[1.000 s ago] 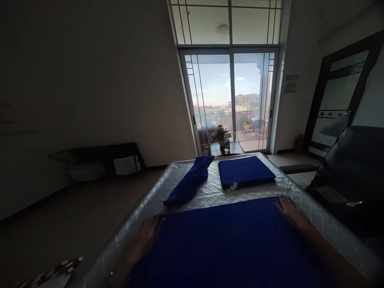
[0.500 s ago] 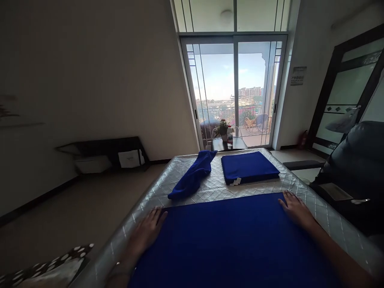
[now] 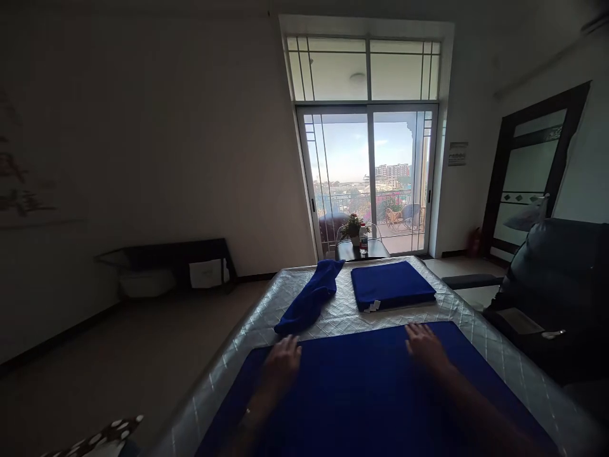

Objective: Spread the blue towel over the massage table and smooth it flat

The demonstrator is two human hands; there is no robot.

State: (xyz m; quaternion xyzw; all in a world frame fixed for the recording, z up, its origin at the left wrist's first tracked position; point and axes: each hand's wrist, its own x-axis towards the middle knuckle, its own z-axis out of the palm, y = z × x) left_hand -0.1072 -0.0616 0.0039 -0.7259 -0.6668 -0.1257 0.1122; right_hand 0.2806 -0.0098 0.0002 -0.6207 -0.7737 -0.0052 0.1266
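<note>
A large blue cloth (image 3: pixel 352 393) is spread flat over the near part of a table with a silvery quilted-pattern cover (image 3: pixel 216 374). My left hand (image 3: pixel 284 363) lies palm down by the cloth's far edge, left of its middle. Farther right, my right hand (image 3: pixel 425 346) rests on the same far edge, fingers stretched out. Neither hand holds anything that I can see. Beyond them lie a crumpled blue cloth (image 3: pixel 311 298) on the left and a folded stack of blue cloth (image 3: pixel 392 284) with white tags on the right. The near edge of the spread cloth is out of view.
A black armchair (image 3: pixel 556 285) stands close by on the right. Past the table's far end are a small dark table (image 3: pixel 352 252) with a potted plant (image 3: pixel 353 227) and a bottle (image 3: pixel 363 240). A dark low shelf (image 3: pixel 176 257) stands by the left wall.
Both hands have moved inward from the cloth's far corners, the left rightward and the right leftward. The view has tilted up, showing more of the window. The other blue cloths stay put.
</note>
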